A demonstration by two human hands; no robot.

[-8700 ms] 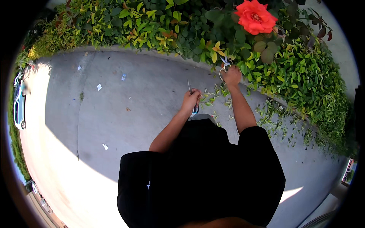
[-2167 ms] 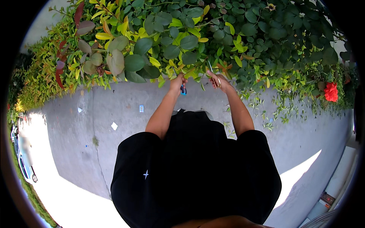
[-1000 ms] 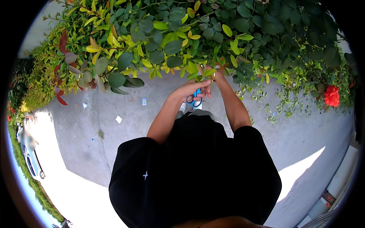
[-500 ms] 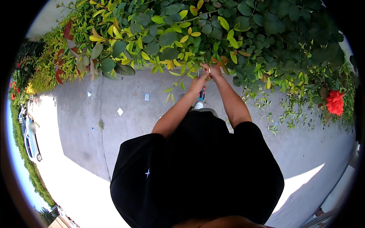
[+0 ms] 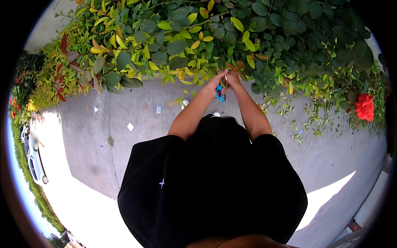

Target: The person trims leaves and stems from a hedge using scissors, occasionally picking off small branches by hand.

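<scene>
Scissors with blue handles (image 5: 220, 94) are in my left hand (image 5: 215, 84), the handle loops hanging below its fingers. Their blades are hidden from me. My right hand (image 5: 233, 78), with a gold-coloured band by its wrist, is closed right beside the left one. What its fingers pinch, if anything, is covered by the hands and leaves. Both hands are at the lower edge of a leafy hedge (image 5: 178, 47), whose yellow-green leaves hang around them.
Grey pavement (image 5: 144, 157) lies below, with cut leaves (image 5: 297, 120) scattered at right and paper scraps (image 5: 130, 127) at left. A red flower (image 5: 364, 107) hangs at the far right. Cars (image 5: 36, 161) stand at the far left. My white shoes (image 5: 185, 102) show beneath my arms.
The left hand has turned, so the blue scissor handles show more and the blades no longer do. The hands stay close together; one more shoe has come into view at left.
</scene>
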